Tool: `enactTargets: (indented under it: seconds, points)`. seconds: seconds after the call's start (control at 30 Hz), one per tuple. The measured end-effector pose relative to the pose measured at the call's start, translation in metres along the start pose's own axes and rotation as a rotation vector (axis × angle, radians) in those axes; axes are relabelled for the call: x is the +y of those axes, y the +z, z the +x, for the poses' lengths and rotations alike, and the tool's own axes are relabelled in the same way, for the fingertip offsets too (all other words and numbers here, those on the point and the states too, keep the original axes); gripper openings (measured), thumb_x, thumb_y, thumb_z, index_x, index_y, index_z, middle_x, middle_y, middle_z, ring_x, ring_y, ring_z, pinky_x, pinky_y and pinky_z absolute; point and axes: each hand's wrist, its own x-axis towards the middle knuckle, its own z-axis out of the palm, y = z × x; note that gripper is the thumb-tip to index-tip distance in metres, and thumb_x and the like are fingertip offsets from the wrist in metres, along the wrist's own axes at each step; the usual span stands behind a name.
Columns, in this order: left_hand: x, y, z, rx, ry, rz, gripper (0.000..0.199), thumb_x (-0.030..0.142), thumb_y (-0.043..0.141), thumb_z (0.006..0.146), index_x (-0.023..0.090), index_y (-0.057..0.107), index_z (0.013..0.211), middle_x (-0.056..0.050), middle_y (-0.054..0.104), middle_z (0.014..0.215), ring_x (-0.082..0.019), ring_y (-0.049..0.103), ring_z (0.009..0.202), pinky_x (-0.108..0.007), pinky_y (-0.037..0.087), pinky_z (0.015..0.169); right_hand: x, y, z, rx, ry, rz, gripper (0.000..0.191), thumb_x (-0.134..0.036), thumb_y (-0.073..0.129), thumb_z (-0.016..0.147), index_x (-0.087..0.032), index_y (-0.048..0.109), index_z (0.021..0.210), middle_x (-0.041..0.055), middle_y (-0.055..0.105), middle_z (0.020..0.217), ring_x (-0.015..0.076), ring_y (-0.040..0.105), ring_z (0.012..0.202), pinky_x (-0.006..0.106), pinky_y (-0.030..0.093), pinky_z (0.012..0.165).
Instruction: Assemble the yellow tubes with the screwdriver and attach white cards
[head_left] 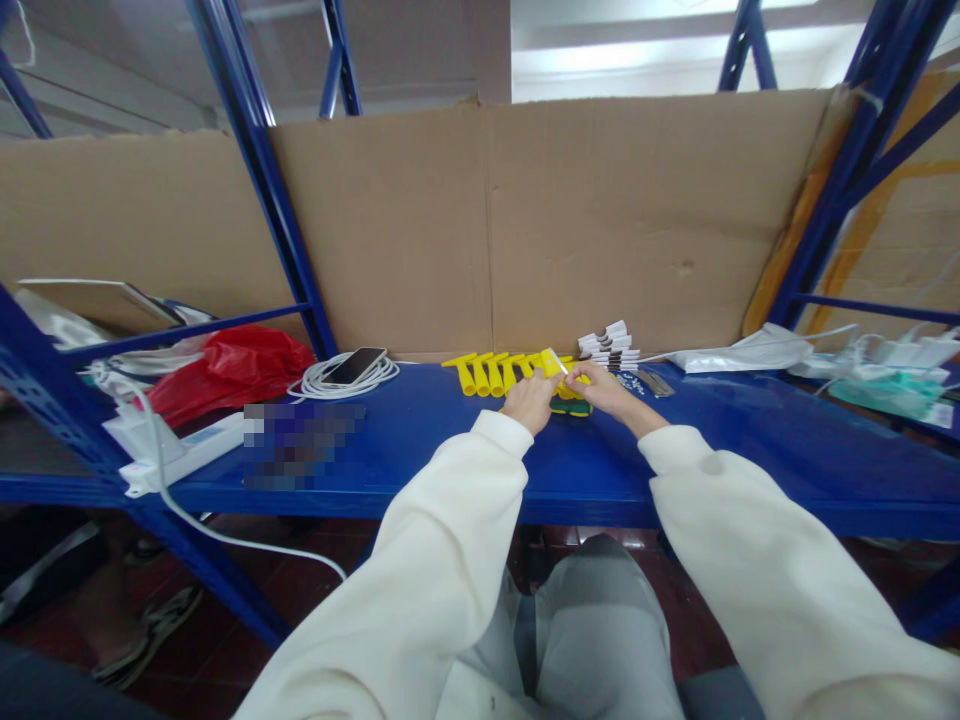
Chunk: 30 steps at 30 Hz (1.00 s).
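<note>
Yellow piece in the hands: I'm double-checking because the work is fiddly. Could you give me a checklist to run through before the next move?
1. Left hand holding the yellow piece: ok.
2. Right hand close to the narrow white piece: ok.
3. White piece fully seated against the yellow one: cannot tell, too small.
4. Other yellow parts side by side, to the left of the hands: ok.
5. Green object well away from the hands: not ok, it lies right by the fingers.
6. Phone and coiled white cable apart from the hands: ok.
</note>
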Motion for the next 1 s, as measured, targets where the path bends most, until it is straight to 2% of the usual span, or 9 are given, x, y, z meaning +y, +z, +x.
enactTargets:
  seconds: [0.3, 0.6, 0.77, 1.0]
  points:
    - [-0.002, 0.003, 0.000, 0.028, 0.017, -0.005, 0.059, 0.010, 0.039, 0.095, 0.030, 0.048, 0.149, -0.015, 0.059, 0.127, -0.025, 0.066, 0.108, -0.036, 0.054, 0.090, 0.000, -0.001, -0.001, -0.009, 0.024, 0.032, 0.017, -0.033, 0.069, 0.075, -0.022, 0.062, 0.064, 0.0049, 0.066, 0.081, 0.0252, 0.061, 0.091, 0.043, 0.048, 0.092]
    - [0.000, 0.002, 0.000, 0.020, 0.002, -0.002, 0.060, 0.009, 0.039, 0.094, 0.032, 0.047, 0.149, -0.013, 0.059, 0.127, -0.024, 0.067, 0.106, -0.036, 0.055, 0.090, -0.019, 0.003, -0.008, 0.047, 0.184, 0.069, 0.011, -0.027, 0.061, 0.075, -0.021, 0.059, 0.066, 0.0041, 0.064, 0.083, 0.0236, 0.060, 0.090, 0.041, 0.047, 0.092]
    - [-0.001, 0.003, 0.001, 0.026, -0.018, -0.017, 0.060, 0.010, 0.039, 0.095, 0.032, 0.046, 0.150, -0.013, 0.059, 0.126, -0.023, 0.067, 0.106, -0.035, 0.054, 0.091, -0.016, 0.009, -0.009, 0.080, 0.168, 0.133, 0.012, -0.029, 0.060, 0.074, -0.022, 0.055, 0.065, 0.0025, 0.062, 0.078, 0.0232, 0.059, 0.089, 0.042, 0.047, 0.093]
    - [-0.001, 0.004, 0.002, 0.029, -0.032, -0.047, 0.059, 0.011, 0.036, 0.096, 0.031, 0.046, 0.151, -0.014, 0.058, 0.127, -0.025, 0.067, 0.107, -0.036, 0.054, 0.090, -0.007, 0.014, -0.007, 0.163, 0.215, 0.321, 0.025, -0.033, 0.070, 0.070, -0.024, 0.051, 0.083, 0.0025, 0.063, 0.089, 0.0205, 0.059, 0.091, 0.041, 0.049, 0.092]
